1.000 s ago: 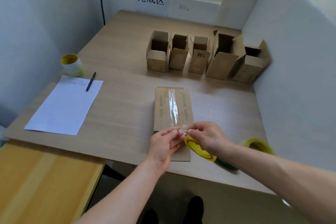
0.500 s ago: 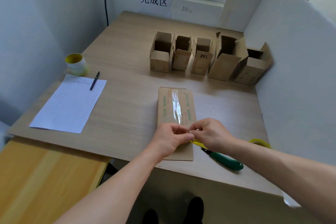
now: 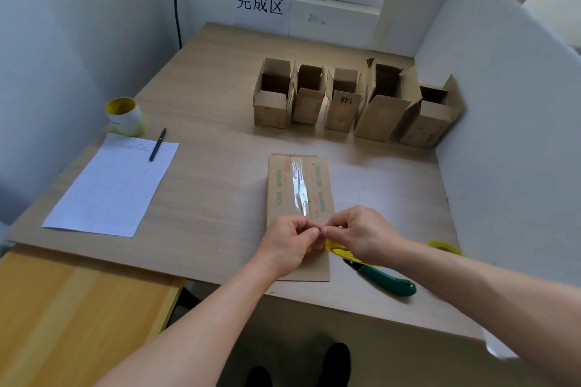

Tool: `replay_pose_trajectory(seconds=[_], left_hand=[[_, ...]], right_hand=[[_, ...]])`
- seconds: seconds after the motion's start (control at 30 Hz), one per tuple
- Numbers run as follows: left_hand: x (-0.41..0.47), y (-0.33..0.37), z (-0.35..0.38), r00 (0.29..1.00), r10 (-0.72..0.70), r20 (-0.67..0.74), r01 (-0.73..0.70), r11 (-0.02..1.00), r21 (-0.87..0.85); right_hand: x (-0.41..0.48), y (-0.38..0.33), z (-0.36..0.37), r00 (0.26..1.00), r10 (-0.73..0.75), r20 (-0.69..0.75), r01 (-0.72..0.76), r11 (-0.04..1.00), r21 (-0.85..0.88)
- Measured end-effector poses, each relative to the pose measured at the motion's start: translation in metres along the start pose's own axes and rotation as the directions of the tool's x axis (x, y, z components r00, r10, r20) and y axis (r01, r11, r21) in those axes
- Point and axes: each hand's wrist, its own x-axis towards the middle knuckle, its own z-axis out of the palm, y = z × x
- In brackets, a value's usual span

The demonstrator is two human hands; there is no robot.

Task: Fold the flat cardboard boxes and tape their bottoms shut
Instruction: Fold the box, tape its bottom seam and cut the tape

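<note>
Fingertips (image 3: pixel 315 232) of both hands meet in a tight pinch over the near part of the flat cardboard box (image 3: pixel 298 185), which lies on the table (image 3: pixel 213 198) straight ahead of the person. The left hand (image 3: pixel 290 243) is curled almost closed, thumb pressed to forefinger; the right hand (image 3: pixel 361 234) is closed the same way, with a yellow tape roll (image 3: pixel 334 251) tucked under it. What exactly sits between the fingertips I cannot tell, though it looks like the free end of clear tape.

Just right of the box lies a green-handled cutter (image 3: pixel 388 280), and a second yellow roll (image 3: pixel 445 247) peeks out behind the right forearm. A shiny tape strip (image 3: pixel 300 190) runs down the middle of the flat box.

To do this step well, I'd say peel the end slowly and keep it taut, so it doesn't fold back on itself.

Further off to the left are a sheet of paper (image 3: pixel 110 185) with a pen (image 3: pixel 157 144) on it and a yellow-rimmed cup (image 3: pixel 124 115). At the far side, five folded boxes (image 3: pixel 355 102) stand in a row, open tops up.
</note>
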Motion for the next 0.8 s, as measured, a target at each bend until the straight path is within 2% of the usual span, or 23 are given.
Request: replay_pose_trajectory(seconds=[0.2,0.3,0.43,0.47,0.57,0.6,0.63,0.67,0.7,0.73,0.77,0.8], left_hand=[[0.01,-0.001,0.0,0.998,0.03,-0.053,-0.026,0.998,0.059],[0.012,0.0,0.003,0.991,0.09,-0.099,-0.074,0.985,0.156],[0.014,-0.003,0.004,0.964,0.203,-0.173,-0.139,0.936,0.324],[0.014,-0.007,0.001,0.957,0.221,-0.187,-0.147,0.927,0.344],[0.014,-0.02,-0.009,0.946,0.24,-0.218,-0.153,0.923,0.354],[0.013,-0.022,-0.01,0.945,0.24,-0.224,-0.151,0.923,0.354],[0.011,-0.023,-0.012,0.943,0.239,-0.231,-0.147,0.923,0.354],[0.011,-0.026,-0.014,0.942,0.231,-0.243,-0.136,0.926,0.353],[0.011,-0.028,-0.016,0.941,0.224,-0.255,-0.124,0.926,0.356],[0.011,-0.031,-0.019,0.939,0.219,-0.264,-0.113,0.924,0.365],[0.011,-0.033,-0.022,0.938,0.222,-0.265,-0.111,0.919,0.378],[0.012,-0.036,-0.024,0.936,0.229,-0.267,-0.114,0.915,0.387]], right_hand=[[0.0,-0.004,-0.005,1.0,-0.018,-0.009,0.017,0.999,-0.04],[-0.002,-0.005,-0.004,1.0,-0.026,-0.006,0.026,0.999,-0.037],[-0.005,-0.003,-0.011,0.998,-0.065,0.004,0.065,0.991,-0.115],[-0.006,-0.001,-0.014,0.997,-0.057,0.056,0.06,0.996,-0.063],[-0.007,0.007,-0.028,0.973,-0.065,0.223,-0.006,0.953,0.303],[-0.006,0.01,-0.03,0.968,-0.072,0.241,-0.015,0.94,0.341],[-0.005,0.012,-0.033,0.968,-0.066,0.244,-0.003,0.963,0.27],[-0.003,0.013,-0.035,0.971,-0.051,0.232,0.042,0.998,0.044],[0.0,0.015,-0.037,0.977,-0.054,0.205,0.108,0.959,-0.261],[0.001,0.017,-0.037,0.984,-0.075,0.16,0.147,0.853,-0.5],[0.001,0.018,-0.036,0.988,-0.102,0.115,0.151,0.785,-0.6],[0.003,0.02,-0.036,0.989,-0.119,0.086,0.147,0.78,-0.608]])
